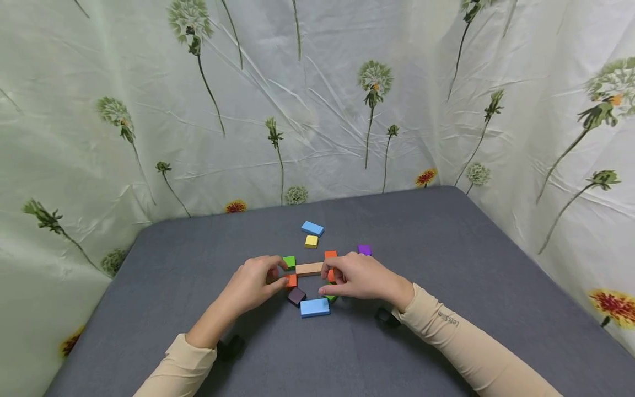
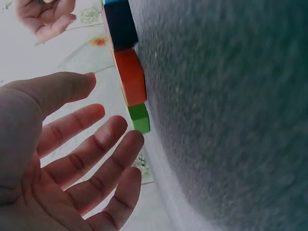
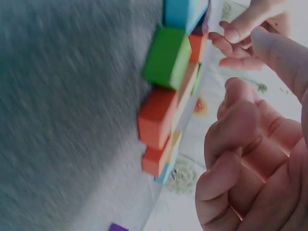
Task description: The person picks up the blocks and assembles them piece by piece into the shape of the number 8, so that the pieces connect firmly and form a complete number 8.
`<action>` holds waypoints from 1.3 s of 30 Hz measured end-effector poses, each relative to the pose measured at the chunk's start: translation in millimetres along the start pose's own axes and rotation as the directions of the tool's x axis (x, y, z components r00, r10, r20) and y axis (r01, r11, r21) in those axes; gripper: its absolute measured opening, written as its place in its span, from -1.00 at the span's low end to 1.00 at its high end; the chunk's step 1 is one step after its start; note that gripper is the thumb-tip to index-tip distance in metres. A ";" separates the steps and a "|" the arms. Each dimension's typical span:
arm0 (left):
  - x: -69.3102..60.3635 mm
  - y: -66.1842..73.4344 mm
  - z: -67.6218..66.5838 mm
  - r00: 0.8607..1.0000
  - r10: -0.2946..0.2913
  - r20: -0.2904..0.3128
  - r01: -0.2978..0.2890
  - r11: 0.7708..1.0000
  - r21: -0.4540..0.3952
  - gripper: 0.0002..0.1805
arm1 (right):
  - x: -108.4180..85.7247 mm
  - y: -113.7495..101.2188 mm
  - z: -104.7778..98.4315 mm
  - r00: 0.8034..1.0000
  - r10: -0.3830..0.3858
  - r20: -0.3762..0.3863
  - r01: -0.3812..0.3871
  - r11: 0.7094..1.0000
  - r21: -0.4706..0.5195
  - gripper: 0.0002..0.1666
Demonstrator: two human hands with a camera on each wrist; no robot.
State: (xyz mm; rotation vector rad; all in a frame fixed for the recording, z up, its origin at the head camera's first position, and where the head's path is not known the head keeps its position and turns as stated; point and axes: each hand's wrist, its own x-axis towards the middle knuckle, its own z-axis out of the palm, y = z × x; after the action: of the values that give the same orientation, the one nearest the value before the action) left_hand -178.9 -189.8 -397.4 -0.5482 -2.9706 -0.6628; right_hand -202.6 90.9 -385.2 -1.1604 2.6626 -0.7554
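Wooden blocks form a rough ring: a tan plank (image 1: pixel 309 269) across the middle, a blue block (image 1: pixel 315 307) at the front, and a dark block (image 1: pixel 296 296) at the front left. My left hand (image 1: pixel 253 282) hovers with relaxed, parted fingers beside an orange block (image 2: pixel 130 77) and a green block (image 2: pixel 139 119). Across the ring, my right hand (image 1: pixel 361 278) hangs with loosely bent fingers and nothing in them. Beside it are a green block (image 3: pixel 167 57), an orange block (image 3: pixel 158 118) and another orange block (image 3: pixel 156 160). In the head view, fingers partly cover the side blocks.
Behind the ring lie a yellow block (image 1: pixel 311 241) and a blue block (image 1: pixel 312 228). A purple block (image 1: pixel 364 250) sits past the right hand. The grey tabletop (image 1: pixel 421 231) meets a flower-printed curtain (image 1: pixel 317 110) at the back and sides.
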 end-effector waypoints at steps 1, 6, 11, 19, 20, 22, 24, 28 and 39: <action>1.7 -1.2 -0.9 1.000 -0.002 -0.002 0.002 1.000 0.002 -0.77 | 1.1 1.8 -2.6 1.000 0.002 -0.016 -0.002 1.000 -0.001 -0.68; 11.8 -11.6 -5.9 1.000 -0.028 0.008 0.028 0.999 -0.016 -0.74 | 11.6 14.6 -14.4 0.994 0.033 -0.104 -0.032 0.999 0.009 -0.79; 23.6 -26.4 -7.9 0.999 -0.043 0.033 0.044 0.998 -0.050 -0.73 | 24.7 28.4 -24.4 0.984 0.101 -0.149 -0.097 0.995 0.035 -0.84; 37.0 -36.3 -6.5 0.996 -0.065 0.062 0.070 0.994 -0.087 -0.73 | 55.6 42.9 -36.4 0.983 0.131 -0.125 -0.136 0.990 -0.035 -0.78; 38.1 -36.4 -6.1 0.996 -0.068 0.062 0.073 0.994 -0.086 -0.73 | 59.9 43.8 -37.4 0.984 0.141 -0.111 -0.146 0.988 -0.042 -0.77; 40.0 -35.8 -5.8 0.995 -0.075 0.066 0.081 0.993 -0.086 -0.73 | 68.6 46.1 -38.5 0.984 0.158 -0.087 -0.164 0.985 -0.062 -0.75; 41.1 -34.2 -6.2 0.994 -0.083 0.075 0.089 0.992 -0.083 -0.73 | 77.1 47.5 -39.3 0.983 0.172 -0.063 -0.177 0.981 -0.083 -0.73; 42.4 -31.1 -7.4 0.992 -0.098 0.083 0.104 0.992 -0.077 -0.71 | 91.4 47.6 -39.3 0.984 0.179 -0.016 -0.180 0.976 -0.122 -0.69; 42.5 -28.3 -6.4 0.987 -0.123 0.100 0.129 0.990 -0.050 -0.70 | 112.6 44.8 -31.8 0.968 0.236 0.087 -0.222 0.964 -0.148 -0.59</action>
State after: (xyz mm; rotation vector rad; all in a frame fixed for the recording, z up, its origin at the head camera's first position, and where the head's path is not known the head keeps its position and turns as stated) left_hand -228.8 -202.3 -397.8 -0.4092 -3.1065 -0.7529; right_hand -319.7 48.3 -372.2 -0.8695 2.7325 -0.4664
